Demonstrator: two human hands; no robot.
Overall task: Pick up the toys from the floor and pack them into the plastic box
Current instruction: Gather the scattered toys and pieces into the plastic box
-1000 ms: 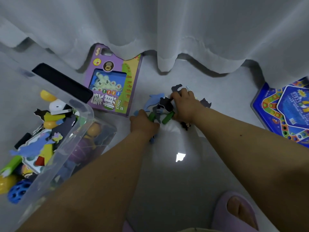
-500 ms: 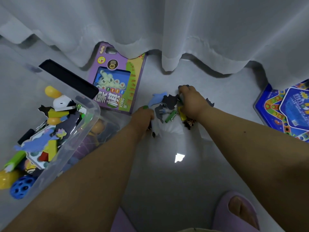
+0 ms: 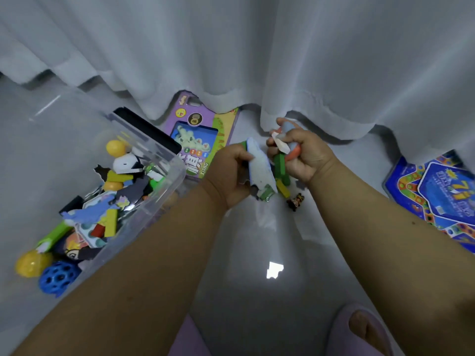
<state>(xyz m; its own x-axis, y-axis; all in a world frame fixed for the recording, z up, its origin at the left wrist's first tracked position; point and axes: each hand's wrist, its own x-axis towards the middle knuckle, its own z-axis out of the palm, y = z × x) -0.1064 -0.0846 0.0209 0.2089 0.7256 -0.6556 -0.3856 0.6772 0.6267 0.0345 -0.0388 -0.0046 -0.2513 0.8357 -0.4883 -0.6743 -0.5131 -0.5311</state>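
Plastic box (image 3: 164,191) part-filled. Left hand (image 3: 228,176) grips foam pieces (image 3: 261,170); right hand (image 3: 303,155) clutches small toys (image 3: 281,163), seemingly blocks. Beside box: figurine (image 3: 295,201), purple game pack (image 3: 203,134) remain.

We have one head-worn wide-angle view, looking steeply down and forward at the floor (image 3: 257,253), close above both forearms, curtain (image 3: 257,47) ahead.
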